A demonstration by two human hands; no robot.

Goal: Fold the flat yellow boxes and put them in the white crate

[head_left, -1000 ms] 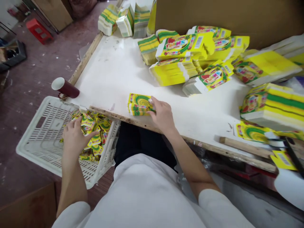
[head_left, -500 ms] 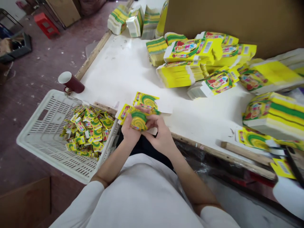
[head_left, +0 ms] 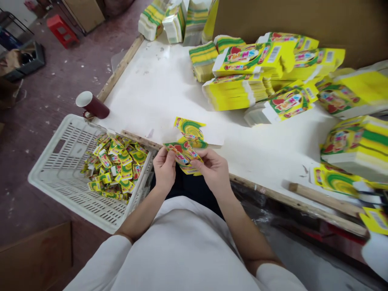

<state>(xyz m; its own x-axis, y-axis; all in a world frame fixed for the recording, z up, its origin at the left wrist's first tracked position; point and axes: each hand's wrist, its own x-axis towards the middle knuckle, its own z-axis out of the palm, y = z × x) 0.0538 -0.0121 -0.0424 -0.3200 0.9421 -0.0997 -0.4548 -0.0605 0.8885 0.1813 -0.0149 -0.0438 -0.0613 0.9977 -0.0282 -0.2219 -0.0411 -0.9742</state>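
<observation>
Between my two hands, over the table's front edge, is a yellow and green printed carton [head_left: 183, 155] with red fruit pictures. My left hand [head_left: 165, 167] pinches its left end between thumb and fingers. The right end is gripped by my right hand [head_left: 213, 169], thumb on top. Just beyond my fingers a flat carton blank [head_left: 190, 128] with a green and yellow swirl lies on the white table [head_left: 145, 95]. Left of my left hand stands a white plastic basket [head_left: 48, 161] holding many small folded cartons [head_left: 118, 161].
Stacks of flat yellow cartons [head_left: 236, 93] stand across the back and right of the table. A maroon mug [head_left: 98, 108] is at the left edge. A wooden strip [head_left: 327, 200] lies front right, near another person's white sleeve [head_left: 376, 254]. A red stool [head_left: 62, 31] is on the floor.
The carton in my hands has turned from its swirl side to its fruit-picture side. My right hand has moved slightly right, and each hand now grips one end.
</observation>
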